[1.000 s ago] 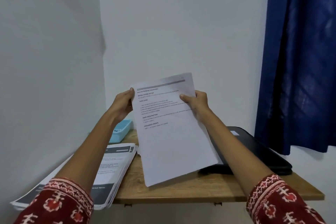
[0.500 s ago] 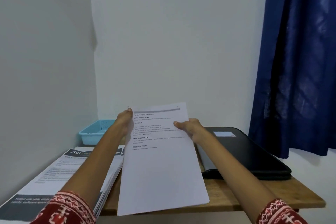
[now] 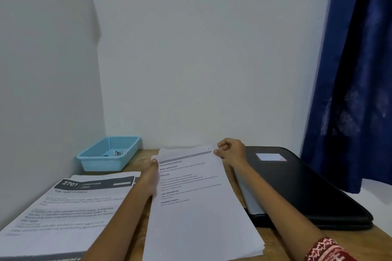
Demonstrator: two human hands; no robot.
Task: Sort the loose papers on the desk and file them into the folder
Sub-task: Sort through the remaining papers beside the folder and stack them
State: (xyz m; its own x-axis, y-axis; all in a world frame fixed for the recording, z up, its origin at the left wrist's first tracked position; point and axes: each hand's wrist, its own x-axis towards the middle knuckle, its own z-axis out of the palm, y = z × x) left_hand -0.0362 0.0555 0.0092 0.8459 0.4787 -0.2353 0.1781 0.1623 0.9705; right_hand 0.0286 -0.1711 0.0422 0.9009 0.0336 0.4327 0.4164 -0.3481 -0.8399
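A stack of white printed papers (image 3: pixel 197 207) lies flat on the middle of the wooden desk (image 3: pixel 140 157). My right hand (image 3: pixel 230 150) pinches the stack's far right corner. My left hand (image 3: pixel 151 174) holds the stack's left edge, fingers mostly hidden under the sheets. A second pile of papers (image 3: pixel 70 205) with a dark "2701" header lies to the left. The black folder (image 3: pixel 301 184) lies closed on the right of the desk, with a white label on its cover.
A light blue plastic basket (image 3: pixel 110 155) with small items sits at the back left corner against the wall. A dark blue curtain (image 3: pixel 356 74) hangs at the right. White walls close the desk at back and left.
Both hands have lowered the stack of papers from upright in the air to flat on the desk. The view has tilted down and closer to the desk.
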